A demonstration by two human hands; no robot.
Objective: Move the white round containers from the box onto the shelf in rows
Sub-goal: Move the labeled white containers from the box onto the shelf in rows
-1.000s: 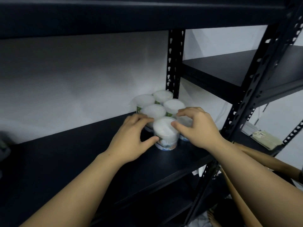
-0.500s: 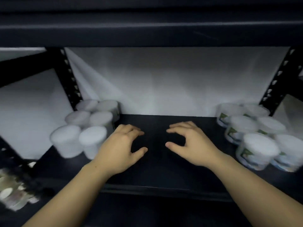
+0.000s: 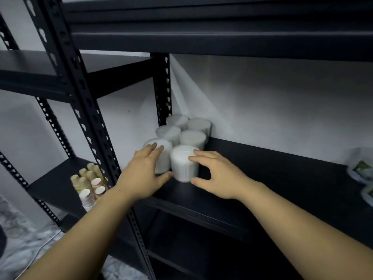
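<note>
paper cups (image 3: 88, 183) on lower left shelf (image 3: 52, 188), white wall (image 3: 262, 110)

Black slotted-steel racking (image 3: 80, 102) against a white wall (image 3: 272, 102), marbled grey floor (image 3: 18, 245) below.
</note>
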